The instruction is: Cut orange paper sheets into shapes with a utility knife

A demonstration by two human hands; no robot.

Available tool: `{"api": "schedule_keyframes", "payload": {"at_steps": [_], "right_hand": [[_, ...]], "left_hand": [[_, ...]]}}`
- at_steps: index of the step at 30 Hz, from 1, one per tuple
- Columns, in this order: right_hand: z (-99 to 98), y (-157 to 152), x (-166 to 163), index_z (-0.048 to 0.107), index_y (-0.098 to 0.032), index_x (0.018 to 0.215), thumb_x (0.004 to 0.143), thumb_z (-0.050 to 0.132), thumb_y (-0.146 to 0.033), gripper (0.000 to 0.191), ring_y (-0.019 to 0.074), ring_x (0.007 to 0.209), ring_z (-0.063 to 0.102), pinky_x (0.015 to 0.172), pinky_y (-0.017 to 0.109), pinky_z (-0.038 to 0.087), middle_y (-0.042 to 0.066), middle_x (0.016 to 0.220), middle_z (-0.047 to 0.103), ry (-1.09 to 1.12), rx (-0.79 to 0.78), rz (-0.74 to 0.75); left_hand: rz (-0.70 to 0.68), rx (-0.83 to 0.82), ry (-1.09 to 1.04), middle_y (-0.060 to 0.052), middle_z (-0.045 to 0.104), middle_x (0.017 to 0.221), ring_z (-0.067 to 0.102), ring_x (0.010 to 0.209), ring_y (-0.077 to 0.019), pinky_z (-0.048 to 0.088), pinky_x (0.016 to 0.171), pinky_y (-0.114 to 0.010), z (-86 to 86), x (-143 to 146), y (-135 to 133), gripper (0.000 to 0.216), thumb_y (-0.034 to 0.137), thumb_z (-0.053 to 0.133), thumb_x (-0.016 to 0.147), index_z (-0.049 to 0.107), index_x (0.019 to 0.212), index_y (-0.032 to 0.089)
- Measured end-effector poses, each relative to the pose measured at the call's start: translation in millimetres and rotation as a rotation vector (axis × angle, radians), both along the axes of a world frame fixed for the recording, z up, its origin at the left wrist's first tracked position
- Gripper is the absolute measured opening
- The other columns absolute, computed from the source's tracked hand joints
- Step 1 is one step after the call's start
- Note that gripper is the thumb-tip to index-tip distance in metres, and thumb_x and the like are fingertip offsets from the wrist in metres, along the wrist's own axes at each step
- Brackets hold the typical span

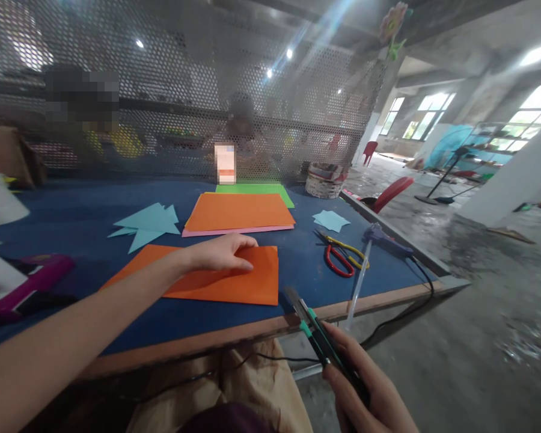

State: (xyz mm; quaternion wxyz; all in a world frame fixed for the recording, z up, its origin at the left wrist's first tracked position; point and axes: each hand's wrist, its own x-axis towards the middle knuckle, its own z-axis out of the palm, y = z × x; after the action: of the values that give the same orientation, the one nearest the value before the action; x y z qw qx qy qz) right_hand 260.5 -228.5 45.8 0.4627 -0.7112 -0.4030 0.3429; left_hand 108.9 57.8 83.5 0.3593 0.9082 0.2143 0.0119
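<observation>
My left hand (220, 252) rests palm down on a folded orange paper sheet (234, 282) lying on the blue table (85, 210), fingers curved and pressing its upper part. My right hand (365, 391) is low at the table's front edge, closed around a black and green utility knife (318, 331) whose tip points up and left toward the orange sheet's right corner.
A stack of orange, pink and green sheets (238, 213) lies farther back. Light blue paper cut-outs (146, 225) lie at left and a light blue scrap (331, 221) at right. Red and yellow scissors (342, 255) and a glue gun (381, 237) with its cable lie at right. A perforated metal screen (184, 108) closes the back.
</observation>
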Motion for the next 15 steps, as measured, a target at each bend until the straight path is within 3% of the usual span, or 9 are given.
{"api": "schedule_keyframes", "payload": {"at_steps": [5,15], "right_hand": [[-1.4,-1,-1,0.055,-0.026,0.134,0.086,0.054,-0.054,0.055,0.0108,0.034,0.045,0.034,0.019,0.041,-0.007,0.048,0.045,0.026,0.017,-0.02],[0.1,0,6,0.052,-0.025,0.136,0.089,0.052,-0.053,0.054,0.0091,0.036,0.041,0.036,0.018,0.037,-0.007,0.05,0.044,0.01,-0.007,0.027]], "left_hand": [[-0.062,-0.056,-0.061,-0.003,0.063,0.097,0.062,0.085,-0.0158,0.053,0.075,-0.035,1.4,3,-5,0.024,0.035,0.06,0.09,0.06,0.102,0.014],[-0.063,0.074,-0.107,-0.004,0.063,0.099,0.063,0.085,-0.0161,0.054,0.076,-0.035,-7.3,22,2,0.027,0.037,0.059,0.091,0.06,0.105,0.014]]}}
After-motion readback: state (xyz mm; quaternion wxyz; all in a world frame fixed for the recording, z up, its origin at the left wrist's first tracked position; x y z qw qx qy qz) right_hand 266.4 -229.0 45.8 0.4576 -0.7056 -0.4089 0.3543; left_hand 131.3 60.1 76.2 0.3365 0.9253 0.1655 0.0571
